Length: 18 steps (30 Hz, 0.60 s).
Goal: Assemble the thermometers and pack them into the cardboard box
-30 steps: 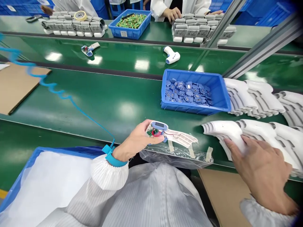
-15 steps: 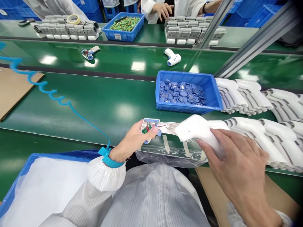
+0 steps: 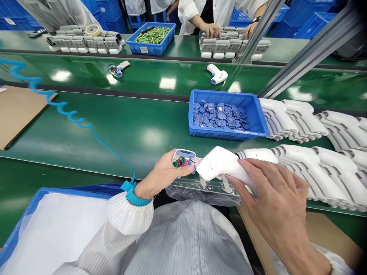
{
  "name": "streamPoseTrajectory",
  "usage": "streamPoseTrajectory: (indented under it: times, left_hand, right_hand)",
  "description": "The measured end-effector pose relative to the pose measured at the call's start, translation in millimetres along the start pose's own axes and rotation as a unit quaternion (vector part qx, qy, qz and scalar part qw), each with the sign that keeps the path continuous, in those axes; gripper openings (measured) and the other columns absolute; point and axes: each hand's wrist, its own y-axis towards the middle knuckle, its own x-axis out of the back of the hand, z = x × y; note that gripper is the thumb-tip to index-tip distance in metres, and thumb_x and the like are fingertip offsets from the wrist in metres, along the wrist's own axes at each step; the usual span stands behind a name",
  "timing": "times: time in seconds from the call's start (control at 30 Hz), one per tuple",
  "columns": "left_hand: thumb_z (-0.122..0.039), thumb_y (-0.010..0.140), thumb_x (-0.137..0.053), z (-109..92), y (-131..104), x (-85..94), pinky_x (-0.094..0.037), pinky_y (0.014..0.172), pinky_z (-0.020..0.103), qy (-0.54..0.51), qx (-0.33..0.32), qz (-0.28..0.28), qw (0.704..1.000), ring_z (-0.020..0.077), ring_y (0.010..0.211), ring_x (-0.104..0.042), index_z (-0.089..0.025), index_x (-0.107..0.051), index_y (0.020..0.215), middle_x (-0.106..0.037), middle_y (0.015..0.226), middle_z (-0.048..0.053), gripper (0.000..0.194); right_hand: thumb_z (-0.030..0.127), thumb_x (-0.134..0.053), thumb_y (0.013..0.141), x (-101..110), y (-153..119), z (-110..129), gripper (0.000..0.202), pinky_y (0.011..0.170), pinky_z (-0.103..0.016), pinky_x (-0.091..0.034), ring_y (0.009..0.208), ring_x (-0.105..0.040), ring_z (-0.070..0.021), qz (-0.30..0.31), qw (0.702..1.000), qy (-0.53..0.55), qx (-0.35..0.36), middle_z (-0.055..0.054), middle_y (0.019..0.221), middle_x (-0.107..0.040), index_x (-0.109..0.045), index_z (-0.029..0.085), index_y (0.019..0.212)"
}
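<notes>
My left hand (image 3: 164, 170), with a teal band round the wrist, grips an opened device half (image 3: 185, 156) showing a green board and red wires. White shell (image 3: 219, 164) is pinched in my right hand (image 3: 278, 194); its wide end overlaps the handle of the device half and hides part of it. Stacked white shells (image 3: 312, 164) lie right of and behind my right hand. Beyond both hands stands a blue bin (image 3: 229, 134) of small blue parts.
On the belt lie an opened device (image 3: 117, 70) and a white-blue device (image 3: 218, 75). A coiled blue cord (image 3: 69, 114) runs to my left wrist. A metal post (image 3: 301, 49) rises at right. Across the line, a person's hands (image 3: 211, 29) touch stacked grey-white parts.
My right hand has brought the white shell left, over the device half's handle. The belt devices have shifted right. The person's hands opposite have come down onto the stacked parts.
</notes>
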Motion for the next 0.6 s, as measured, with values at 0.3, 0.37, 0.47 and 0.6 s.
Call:
streamPoseTrajectory:
  times: [0.3,0.37,0.47,0.6]
  left_hand:
    - [-0.028,0.086,-0.071,-3.0,1.4,0.4,-0.045,0.077,0.028,-0.037,0.023,0.018,0.999,0.0155,0.085,-0.062,-0.017,-0.065,0.115,-0.068,0.101,0.005,0.032]
    - [-0.025,0.078,-0.081,-2.9,-0.3,1.9,-0.047,0.089,0.032,-0.070,0.017,0.063,0.995,0.0200,0.102,-0.062,-0.018,-0.060,0.123,-0.067,0.116,0.008,0.050]
    - [-0.020,0.069,-0.088,-1.3,-2.7,3.7,-0.047,0.098,0.036,-0.092,0.003,0.111,0.990,0.0241,0.114,-0.060,-0.020,-0.056,0.129,-0.064,0.127,0.010,0.068]
    - [-0.025,0.072,-0.087,0.7,-5.6,5.5,-0.046,0.100,0.037,-0.070,0.001,0.129,0.989,0.0263,0.122,-0.056,-0.023,-0.055,0.133,-0.061,0.134,0.009,0.069]
  right_hand:
    - [0.037,-0.064,0.096,4.6,-0.9,1.2,0.031,0.088,-0.045,-0.036,0.101,-0.066,-0.0309,-0.004,1.000,0.007,0.013,-0.013,0.112,-0.072,-0.060,0.018,0.119]
    - [0.036,-0.063,0.096,4.1,1.1,5.2,0.029,0.087,-0.044,-0.036,0.100,-0.066,-0.0294,-0.011,1.000,0.011,0.023,-0.012,0.111,-0.073,-0.060,0.018,0.118]
    - [0.035,-0.063,0.096,0.9,7.1,14.6,0.026,0.086,-0.043,-0.037,0.098,-0.066,-0.0275,-0.013,0.999,0.021,0.042,-0.010,0.110,-0.074,-0.060,0.018,0.116]
    - [0.030,-0.063,0.096,-2.7,16.1,23.2,0.022,0.085,-0.043,-0.036,0.097,-0.066,-0.0259,-0.007,0.998,0.028,0.060,-0.009,0.111,-0.074,-0.061,0.018,0.114]
